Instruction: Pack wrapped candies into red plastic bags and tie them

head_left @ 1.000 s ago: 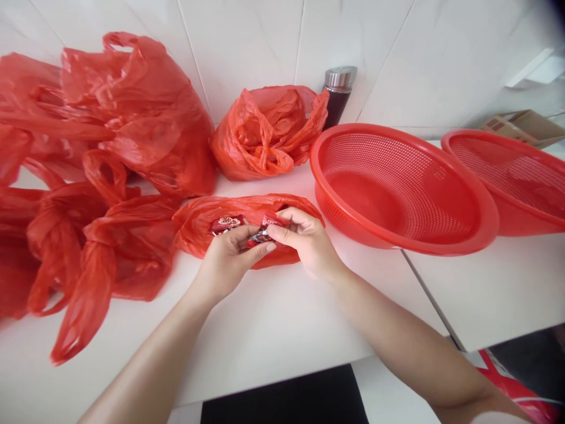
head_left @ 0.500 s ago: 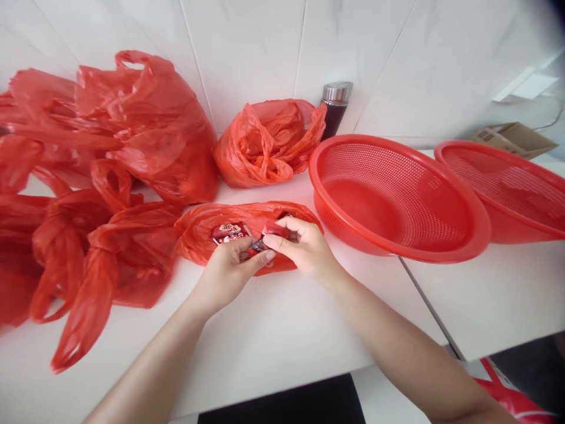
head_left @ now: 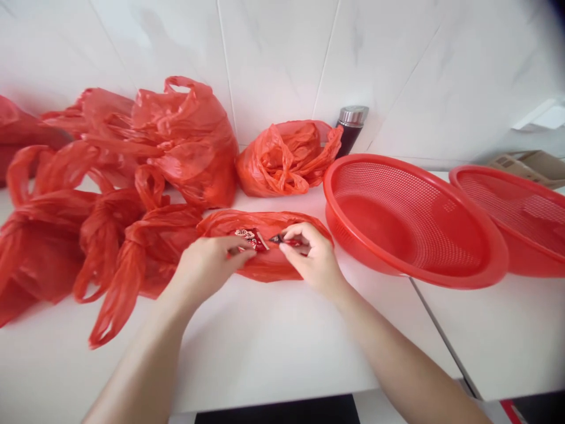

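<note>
In front of me a red plastic bag [head_left: 265, 272] lies spread open on the white tabletop. A small glossy red packet [head_left: 249, 237] with pale printing shows in its mouth. My left hand [head_left: 209, 262] is curled at the packet's lower edge, with thumb and fingertips closing on it. Over the right part of the bag, my right hand [head_left: 315, 256] pinches a small wrapped piece [head_left: 279, 238] with a dark, pointed end; its rest is hidden by the fingers. The two hands are apart.
Several red plastic bags [head_left: 189, 147], some knotted, crowd the left side. Another bag [head_left: 286, 159] stands by the wall beside a dark flask [head_left: 350, 129]. Two red perforated baskets [head_left: 375, 218] stand at right, with a cardboard box [head_left: 529, 168] behind.
My hands, which met over the wrapped piece, have separated. My left hand has gone left to the packet, while the right keeps the piece. The camera view has shifted left and up.
</note>
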`<action>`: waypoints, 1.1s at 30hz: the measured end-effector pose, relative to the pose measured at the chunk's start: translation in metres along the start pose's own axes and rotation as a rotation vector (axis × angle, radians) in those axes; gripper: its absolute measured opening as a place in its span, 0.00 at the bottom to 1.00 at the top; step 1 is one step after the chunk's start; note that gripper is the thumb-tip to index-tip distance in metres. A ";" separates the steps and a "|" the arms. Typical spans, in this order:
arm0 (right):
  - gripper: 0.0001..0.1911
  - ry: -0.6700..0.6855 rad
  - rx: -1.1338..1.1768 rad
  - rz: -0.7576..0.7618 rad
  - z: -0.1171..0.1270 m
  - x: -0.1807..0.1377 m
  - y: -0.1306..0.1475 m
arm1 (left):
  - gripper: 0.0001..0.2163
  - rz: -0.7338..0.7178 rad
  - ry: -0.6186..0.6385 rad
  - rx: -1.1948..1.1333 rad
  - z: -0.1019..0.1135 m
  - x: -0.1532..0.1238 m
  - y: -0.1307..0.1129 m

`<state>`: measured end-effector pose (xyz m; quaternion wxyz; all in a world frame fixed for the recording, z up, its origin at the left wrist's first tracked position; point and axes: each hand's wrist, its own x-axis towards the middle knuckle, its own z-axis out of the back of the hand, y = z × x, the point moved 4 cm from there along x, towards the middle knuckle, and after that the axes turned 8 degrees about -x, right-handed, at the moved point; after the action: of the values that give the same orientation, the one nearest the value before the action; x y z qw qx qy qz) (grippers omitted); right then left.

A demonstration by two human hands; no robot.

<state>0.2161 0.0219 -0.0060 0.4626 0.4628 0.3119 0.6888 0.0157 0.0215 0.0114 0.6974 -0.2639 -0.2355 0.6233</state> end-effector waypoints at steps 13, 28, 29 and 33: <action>0.06 0.195 -0.621 0.327 -0.025 -0.013 0.011 | 0.09 -0.167 0.501 0.014 -0.015 -0.022 -0.011; 0.11 0.001 -1.016 -0.087 0.014 0.011 -0.018 | 0.13 -0.395 0.160 0.039 -0.051 -0.004 -0.022; 0.12 -0.003 -1.016 -0.099 0.015 0.012 -0.019 | 0.14 -0.369 0.169 0.077 -0.051 -0.004 -0.021; 0.18 0.030 -1.012 -0.132 0.017 0.013 -0.026 | 0.16 -0.212 0.122 0.156 -0.038 -0.005 -0.016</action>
<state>0.2388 0.0442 -0.0172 0.6669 0.1503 -0.0255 0.7294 0.0518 0.0128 -0.0063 0.7907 -0.2200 -0.1699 0.5455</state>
